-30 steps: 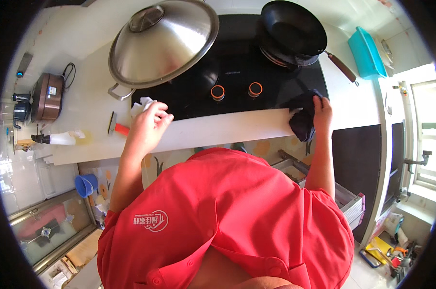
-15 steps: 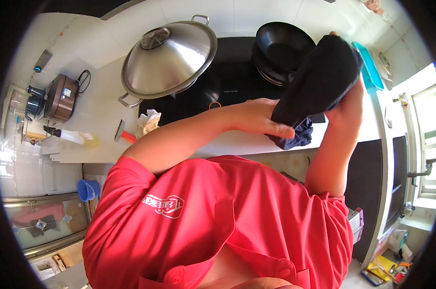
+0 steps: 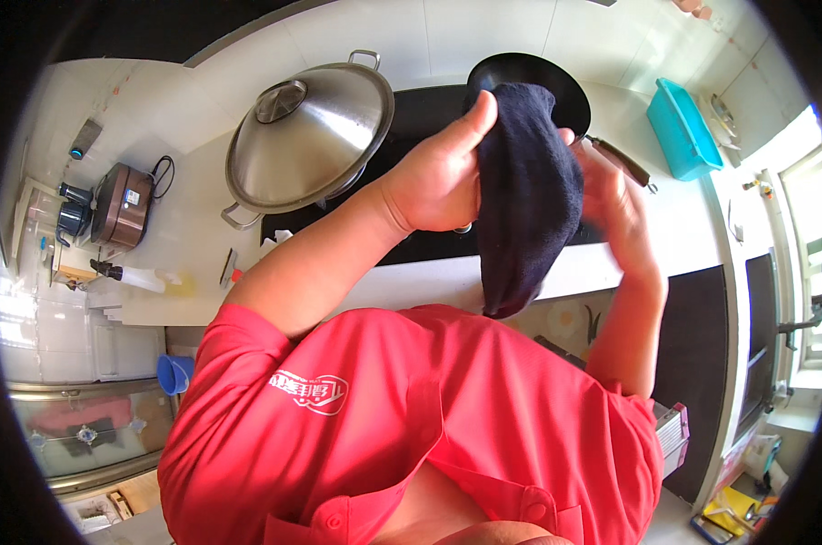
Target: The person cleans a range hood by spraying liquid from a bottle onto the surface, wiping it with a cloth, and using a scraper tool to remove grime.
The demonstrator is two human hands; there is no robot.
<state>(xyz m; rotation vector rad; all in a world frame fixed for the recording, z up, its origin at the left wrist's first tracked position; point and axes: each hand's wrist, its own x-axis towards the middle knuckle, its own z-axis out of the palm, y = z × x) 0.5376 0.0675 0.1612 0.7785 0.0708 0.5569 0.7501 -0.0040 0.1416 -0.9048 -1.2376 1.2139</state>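
Note:
A dark navy-black cloth (image 3: 529, 200) hangs lengthwise in front of my body, above the counter's front edge. My left hand (image 3: 438, 177) grips its left edge, thumb pointing up along the fabric and fingers hidden behind it. At the cloth's right side is my right hand (image 3: 606, 191), smeared by motion. One fingertip of it shows by the upper right edge, and whether it grips the fabric is unclear. Behind the cloth, a black frying pan (image 3: 565, 91) with a brown handle (image 3: 620, 162) sits on the black cooktop (image 3: 420, 113).
A large lidded steel wok (image 3: 324, 145) stands on the cooktop's left. On the white counter are a brown rice cooker (image 3: 120, 204), a spray bottle (image 3: 134, 275) and a red-handled scraper (image 3: 235, 275). A turquoise basket (image 3: 683, 132) stands far right; a blue bucket (image 3: 174, 373) is lower left.
The cloth has come left and down from the upper right, where it covered my right hand, and now hangs lengthwise. My left hand has turned thumb up; my right hand has moved left.

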